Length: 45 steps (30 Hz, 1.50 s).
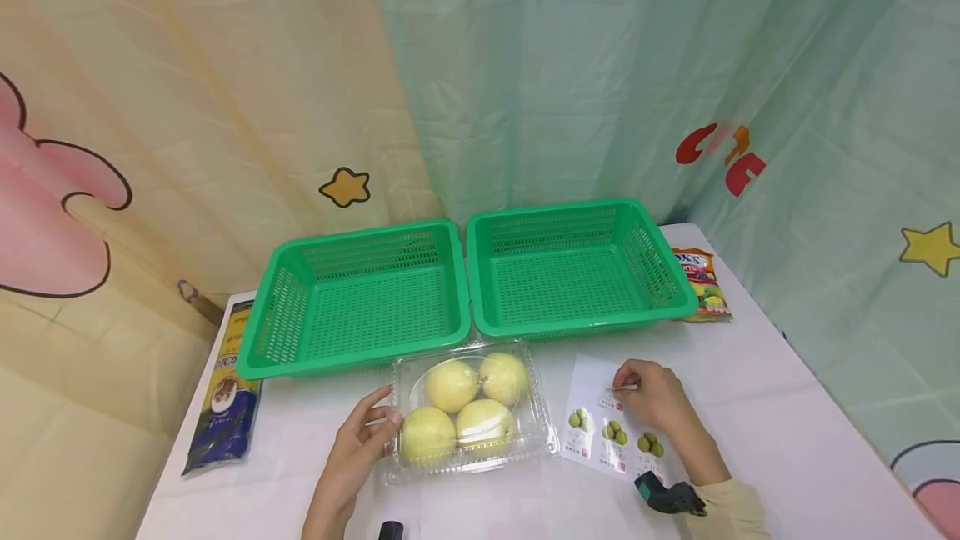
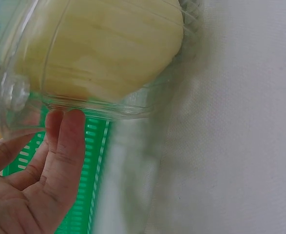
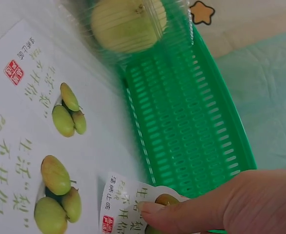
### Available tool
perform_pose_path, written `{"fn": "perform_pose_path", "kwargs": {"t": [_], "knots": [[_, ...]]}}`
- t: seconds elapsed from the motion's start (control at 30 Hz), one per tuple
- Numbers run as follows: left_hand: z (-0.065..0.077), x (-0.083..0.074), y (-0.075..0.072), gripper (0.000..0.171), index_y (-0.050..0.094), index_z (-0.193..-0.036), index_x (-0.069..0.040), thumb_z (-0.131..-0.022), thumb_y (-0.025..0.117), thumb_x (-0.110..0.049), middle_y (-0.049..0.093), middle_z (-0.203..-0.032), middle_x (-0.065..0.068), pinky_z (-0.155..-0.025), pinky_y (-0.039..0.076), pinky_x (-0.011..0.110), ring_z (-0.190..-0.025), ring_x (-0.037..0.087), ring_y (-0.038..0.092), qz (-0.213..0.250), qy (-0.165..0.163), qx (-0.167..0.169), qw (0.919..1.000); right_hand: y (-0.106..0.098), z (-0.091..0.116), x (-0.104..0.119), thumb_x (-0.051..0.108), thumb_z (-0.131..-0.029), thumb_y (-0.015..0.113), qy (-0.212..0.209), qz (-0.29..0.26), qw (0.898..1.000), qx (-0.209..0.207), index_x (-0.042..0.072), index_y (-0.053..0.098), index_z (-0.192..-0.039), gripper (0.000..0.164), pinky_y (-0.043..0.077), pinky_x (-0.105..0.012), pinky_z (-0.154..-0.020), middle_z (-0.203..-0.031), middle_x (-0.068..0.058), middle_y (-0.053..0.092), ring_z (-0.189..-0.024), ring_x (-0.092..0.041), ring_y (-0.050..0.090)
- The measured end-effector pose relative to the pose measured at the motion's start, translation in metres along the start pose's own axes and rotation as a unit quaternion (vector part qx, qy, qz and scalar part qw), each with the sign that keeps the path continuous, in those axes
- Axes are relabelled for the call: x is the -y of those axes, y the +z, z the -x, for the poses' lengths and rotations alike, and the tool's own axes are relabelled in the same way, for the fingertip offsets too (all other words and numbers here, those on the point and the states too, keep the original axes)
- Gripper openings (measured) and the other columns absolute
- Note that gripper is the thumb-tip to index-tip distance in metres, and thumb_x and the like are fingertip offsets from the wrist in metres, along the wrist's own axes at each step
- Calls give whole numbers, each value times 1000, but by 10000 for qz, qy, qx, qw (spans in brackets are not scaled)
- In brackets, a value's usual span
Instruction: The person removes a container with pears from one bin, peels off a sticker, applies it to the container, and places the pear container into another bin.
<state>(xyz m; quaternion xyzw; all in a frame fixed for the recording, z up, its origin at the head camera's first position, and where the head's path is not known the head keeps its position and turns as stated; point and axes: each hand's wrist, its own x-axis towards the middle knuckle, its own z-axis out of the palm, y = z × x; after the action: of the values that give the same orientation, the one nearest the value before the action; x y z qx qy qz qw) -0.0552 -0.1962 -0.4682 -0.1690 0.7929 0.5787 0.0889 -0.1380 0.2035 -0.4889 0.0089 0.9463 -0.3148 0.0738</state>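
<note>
A clear plastic clamshell box (image 1: 480,411) with several pale yellow pears (image 1: 450,386) inside lies before the green baskets. At the box's left edge, my left hand (image 1: 358,448) holds the rim between thumb and fingers; the left wrist view shows the fingertips (image 2: 70,127) against the plastic. Right of the box is a white sheet of pear stickers (image 1: 588,423), printed with green pears and writing. My right hand (image 1: 654,394) pinches one pear sticker (image 3: 128,204) between thumb and finger, above the sheet. Part of that sticker is hidden behind the thumb.
Two green plastic baskets, a left one (image 1: 375,315) and a right one (image 1: 558,290), stand side by side behind the box. A blue and gold packet (image 1: 225,407) lies at the far left. A colourful snack bag (image 1: 703,283) lies beside the right basket. Printed curtains hang behind the table.
</note>
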Motion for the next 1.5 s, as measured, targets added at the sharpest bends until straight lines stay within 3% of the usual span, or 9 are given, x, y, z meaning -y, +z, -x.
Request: {"fn": "perform_pose_path", "kwargs": {"t": [0.17,0.37,0.6,0.7,0.83,0.97,1.13,1.3,1.5], "knots": [[0,1,0,56,39,-138,-25,-88,60,-38,50,-125,15,-77,52,29,-102,19,56,15,-24,26,10000,-3,1,0,8,-80,67,-185,-152,9994,246,10,63,-82,4,41,-25,-61,-79,-2,63,-72,-14,52],[-1,1,0,55,41,-137,-25,-88,61,-37,51,-124,14,-76,51,28,-99,17,57,36,-10,-18,10000,-10,1,6,15,-87,64,-544,-325,9979,129,12,66,-96,10,35,-23,-57,-80,-2,60,-71,-15,44],[-2,-1,-2,55,41,-137,-24,-88,60,-41,51,-124,14,-77,52,29,-100,18,57,-40,-5,-58,10000,-19,1,19,30,-94,54,-1127,-790,9905,-34,14,68,-100,22,46,-25,-69,-89,1,68,-81,-12,55],[-1,-1,-3,58,41,-138,-23,-87,59,-46,51,-126,15,-78,54,31,-103,20,57,-106,1,-117,9999,-24,1,25,32,-96,50,-1374,-1327,9814,195,13,67,-102,27,51,-25,-72,-91,-2,68,-84,-8,59],[1,-2,-4,59,41,-138,-23,-87,58,-48,50,-127,15,-79,55,32,-105,20,57,-141,-10,-194,9997,-30,3,36,29,-97,48,-1602,-2230,9580,827,10,65,-103,26,53,-26,-73,-89,-7,65,-79,-7,60],[3,-4,-4,54,42,-138,-24,-90,56,-44,50,-128,14,-81,54,32,-109,22,55,-254,58,-268,9993,-33,6,51,29,-96,50,-1645,-2607,9438,1196,9,65,-102,25,52,-25,-70,-86,-5,61,-76,-9,57],[6,-8,0,46,43,-136,-25,-93,55,-34,47,-133,13,-93,48,45,-122,29,45,-673,310,-482,9961,-31,6,68,31,-94,53,-1605,-2694,9388,1425,13,67,-103,25,50,-25,-64,-87,-3,59,-72,-9,54],[13,-20,6,47,44,-136,-20,-91,59,-22,43,-137,13,-102,34,59,-129,34,37,-1081,714,-1068,9858,-25,3,85,32,-95,53,-1685,-2513,9384,1668,15,65,-115,29,50,-26,-69,-98,-6,61,-79,-15,56],[24,-36,26,47,51,-129,-25,-86,64,-10,52,-129,1,-108,26,60,-132,25,39,-695,1499,-1399,9763,-15,-2,103,28,-94,54,-1853,-2302,9362,1902,18,61,-122,30,50,-28,-70,-109,-10,64,-83,-23,58]]}}
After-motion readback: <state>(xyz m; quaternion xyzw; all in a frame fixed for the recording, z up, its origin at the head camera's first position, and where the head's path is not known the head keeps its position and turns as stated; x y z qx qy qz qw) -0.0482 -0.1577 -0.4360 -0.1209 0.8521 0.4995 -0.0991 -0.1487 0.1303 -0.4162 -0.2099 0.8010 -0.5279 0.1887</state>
